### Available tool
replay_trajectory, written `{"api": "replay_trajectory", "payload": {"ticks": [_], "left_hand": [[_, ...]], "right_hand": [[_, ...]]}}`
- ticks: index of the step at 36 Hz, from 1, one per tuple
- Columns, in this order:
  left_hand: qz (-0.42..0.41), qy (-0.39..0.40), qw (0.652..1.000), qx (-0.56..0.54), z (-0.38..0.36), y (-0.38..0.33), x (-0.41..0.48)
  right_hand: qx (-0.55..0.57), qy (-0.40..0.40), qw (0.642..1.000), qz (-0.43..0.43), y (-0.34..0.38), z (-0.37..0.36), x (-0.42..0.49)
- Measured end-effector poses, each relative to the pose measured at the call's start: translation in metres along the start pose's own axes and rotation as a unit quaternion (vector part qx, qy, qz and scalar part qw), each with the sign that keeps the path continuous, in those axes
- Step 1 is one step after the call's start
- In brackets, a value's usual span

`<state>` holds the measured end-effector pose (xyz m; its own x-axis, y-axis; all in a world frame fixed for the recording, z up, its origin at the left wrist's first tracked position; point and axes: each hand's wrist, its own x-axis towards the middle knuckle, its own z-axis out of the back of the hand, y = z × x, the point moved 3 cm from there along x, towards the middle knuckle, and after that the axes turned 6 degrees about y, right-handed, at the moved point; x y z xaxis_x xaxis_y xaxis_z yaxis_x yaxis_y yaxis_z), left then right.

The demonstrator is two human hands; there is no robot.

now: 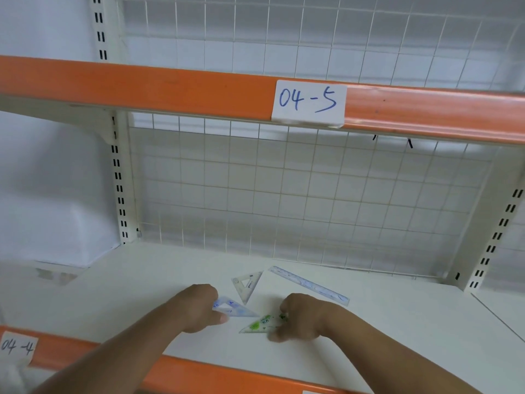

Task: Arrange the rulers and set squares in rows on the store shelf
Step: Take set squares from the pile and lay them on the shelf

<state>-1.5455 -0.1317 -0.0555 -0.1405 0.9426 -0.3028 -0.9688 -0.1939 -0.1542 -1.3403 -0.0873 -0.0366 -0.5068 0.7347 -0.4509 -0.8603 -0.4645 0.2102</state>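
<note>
On the white shelf board (pixel 369 322) lie four drawing tools, all close to the front middle. The left hand (pixel 199 307) holds a transparent set square with blue print (pixel 233 308); the fingers are closed over its left end and the thumb presses from the near side, while its pointed end lies flat on the board and points to the right. The right hand (pixel 301 317) holds a transparent set square with green print (pixel 260 325); the fingers are curled on its right end, the thumb under the near edge, and its sharp corner points to the left. The tips of these two set squares are very near each other; whether they touch cannot be told.

Just behind them, between the two hands, a clear set square (pixel 246 284) lies flat and free, with one corner pointing toward the person. To its right a transparent straight ruler (pixel 308 284) lies diagonally, its far end near the wire grid back panel (pixel 298 194) and its near end just behind the right hand.

The front edge of this shelf is an orange strip (pixel 199 371) with a paper label "04-4" (pixel 17 348) at the left. The upper shelf has an orange strip also, with a label "04-5" (pixel 309 103).
</note>
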Motion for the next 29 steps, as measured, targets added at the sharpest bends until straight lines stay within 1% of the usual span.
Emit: {"api": "replay_trajectory", "payload": {"ticks": [6,11,17,22,29], "left_hand": [[0.019,-0.003,1.0,0.015,-0.001,0.0,0.004],[0.021,0.0,1.0,0.017,0.0,0.0,0.005],[0.025,0.002,0.999,0.027,0.001,0.0,0.004],[0.021,0.002,0.999,0.032,0.001,0.001,0.002],[0.001,-0.029,0.999,0.037,0.001,0.001,-0.004]], "right_hand": [[-0.019,-0.012,1.0,0.001,0.001,-0.002,0.002],[-0.01,-0.019,1.0,-0.002,0.003,-0.001,0.003],[-0.023,-0.028,0.999,-0.013,0.005,-0.002,0.005],[-0.018,-0.052,0.998,-0.025,0.001,-0.002,0.005],[-0.007,-0.072,0.996,-0.046,-0.006,-0.003,0.003]]}}
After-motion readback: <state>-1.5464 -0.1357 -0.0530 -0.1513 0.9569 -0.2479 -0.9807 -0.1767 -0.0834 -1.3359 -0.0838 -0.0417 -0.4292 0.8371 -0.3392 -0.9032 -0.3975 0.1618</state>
